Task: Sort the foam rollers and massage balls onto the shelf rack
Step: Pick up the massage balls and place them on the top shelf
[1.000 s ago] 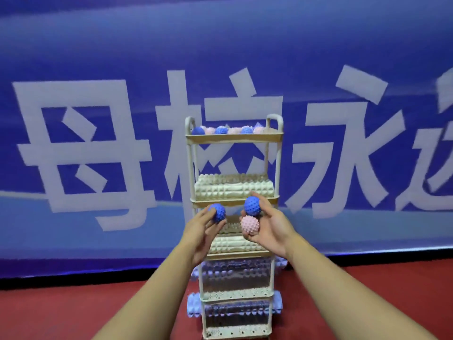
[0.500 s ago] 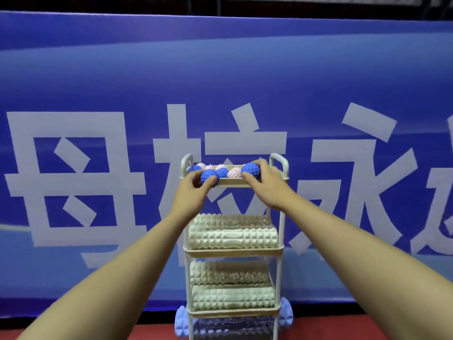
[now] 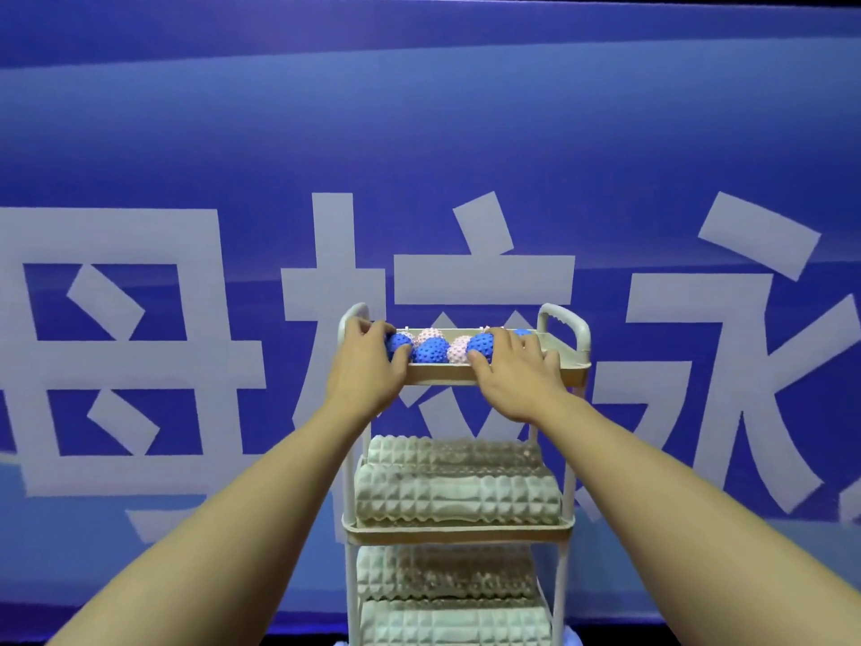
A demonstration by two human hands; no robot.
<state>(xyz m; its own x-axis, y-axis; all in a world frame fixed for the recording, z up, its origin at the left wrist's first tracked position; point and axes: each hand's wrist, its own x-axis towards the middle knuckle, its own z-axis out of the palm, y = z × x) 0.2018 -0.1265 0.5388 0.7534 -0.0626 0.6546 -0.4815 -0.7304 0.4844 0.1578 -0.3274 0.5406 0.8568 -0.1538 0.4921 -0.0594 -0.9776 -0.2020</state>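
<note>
The cream shelf rack [image 3: 577, 366] stands straight ahead, and both my hands are at its top tray [image 3: 442, 374]. Several spiky blue and pink massage balls lie in that tray. My left hand [image 3: 368, 366] curls around a blue ball [image 3: 398, 342] at the tray's left end, thumb under it and fingers over it. My right hand [image 3: 512, 375] lies flat over the tray's right half with its fingers spread. Its fingertips touch another blue ball [image 3: 482, 345], which rests beside a pink ball [image 3: 459, 349]. Pale ridged foam rollers [image 3: 456, 498] fill the shelf below.
More pale foam rollers [image 3: 447, 622] lie on the lower shelves. The rack's two looped handles [image 3: 563, 328] rise at the ends of the top tray. A blue banner with large white characters [image 3: 140, 366] hangs close behind the rack.
Both hands rose from the middle shelf to the top tray with their balls. The balls from my right hand now rest in the tray. My view tilted upward.
</note>
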